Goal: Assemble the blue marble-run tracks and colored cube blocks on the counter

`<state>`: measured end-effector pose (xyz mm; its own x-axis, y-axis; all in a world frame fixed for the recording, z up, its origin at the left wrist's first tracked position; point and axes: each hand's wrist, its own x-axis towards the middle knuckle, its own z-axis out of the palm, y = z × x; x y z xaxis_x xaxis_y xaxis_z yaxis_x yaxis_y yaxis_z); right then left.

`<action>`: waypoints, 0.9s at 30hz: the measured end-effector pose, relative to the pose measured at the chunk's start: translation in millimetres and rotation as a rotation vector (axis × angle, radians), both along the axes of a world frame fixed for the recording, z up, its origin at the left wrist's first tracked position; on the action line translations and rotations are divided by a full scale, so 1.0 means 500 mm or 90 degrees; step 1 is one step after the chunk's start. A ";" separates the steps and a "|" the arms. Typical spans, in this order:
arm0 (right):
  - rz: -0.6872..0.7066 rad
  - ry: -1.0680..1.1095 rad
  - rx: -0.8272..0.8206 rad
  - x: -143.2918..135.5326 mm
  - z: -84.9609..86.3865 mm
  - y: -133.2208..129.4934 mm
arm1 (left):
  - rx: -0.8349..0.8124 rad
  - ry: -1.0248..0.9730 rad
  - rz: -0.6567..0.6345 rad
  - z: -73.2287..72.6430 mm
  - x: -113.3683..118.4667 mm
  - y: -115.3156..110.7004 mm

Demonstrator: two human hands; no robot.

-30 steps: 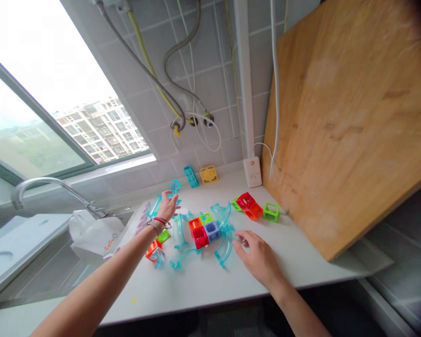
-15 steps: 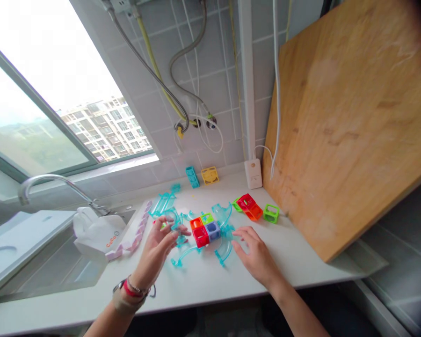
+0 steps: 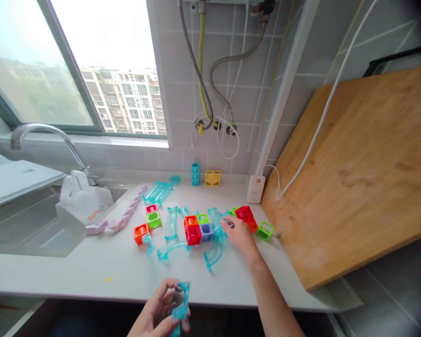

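My left hand (image 3: 164, 309) is closed around a translucent teal plastic track piece (image 3: 183, 299), held upright at the counter's front edge. My right hand (image 3: 239, 234) pinches at a teal track piece (image 3: 214, 216) just right of a block cluster; its fingertips are partly hidden. That cluster joins a red block (image 3: 193, 235), an orange block (image 3: 190, 221), a green block (image 3: 203, 218) and a blue-violet block (image 3: 206, 232). Curved teal tracks (image 3: 215, 255) extend from around it. A straight teal piece (image 3: 171, 223) lies to its left.
Left lie an orange block (image 3: 141, 233) and a green block (image 3: 154, 220). Red blocks (image 3: 244, 213) and a green block (image 3: 265, 230) sit right, near a leaning wooden board (image 3: 365, 178). Behind stand a blue block stack (image 3: 195, 174) and a yellow block (image 3: 212, 178). A white bag (image 3: 86, 199) rests by the sink.
My left hand has drawn back from the pieces to the counter's front edge, with a teal track piece in it. My right hand has moved in against the teal pieces. The view has turned.
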<state>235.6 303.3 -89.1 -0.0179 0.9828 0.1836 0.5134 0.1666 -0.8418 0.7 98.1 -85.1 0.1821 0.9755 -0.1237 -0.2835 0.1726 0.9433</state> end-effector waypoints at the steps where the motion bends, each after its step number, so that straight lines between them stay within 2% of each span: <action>1: 0.003 0.006 -0.005 0.000 -0.005 0.002 | 0.000 -0.010 -0.006 0.013 0.001 0.019; 4: -0.007 0.032 -0.016 0.001 -0.017 0.001 | -0.003 -0.048 -0.007 0.057 0.019 0.088; 8: -0.037 0.084 -0.025 0.004 -0.024 0.000 | 0.010 -0.071 0.029 0.112 0.066 0.180; 11: -0.062 0.129 -0.031 0.008 -0.029 0.003 | 0.017 -0.092 0.024 0.131 0.092 0.229; 13: -0.081 0.154 -0.035 0.010 -0.033 0.005 | 0.012 -0.099 0.024 0.125 0.100 0.249; 15: -0.100 0.169 -0.039 0.013 -0.038 0.006 | -0.001 -0.104 0.019 0.106 0.104 0.257; 19: -0.131 0.234 -0.045 0.016 -0.039 0.005 | -0.040 -0.108 -0.007 0.056 0.104 0.250; 21: -0.131 0.291 -0.067 0.014 -0.034 0.001 | -0.049 -0.085 -0.013 0.041 0.105 0.244; 27: -0.108 0.398 -0.145 0.004 -0.015 -0.017 | -0.053 -0.088 -0.027 0.038 0.109 0.239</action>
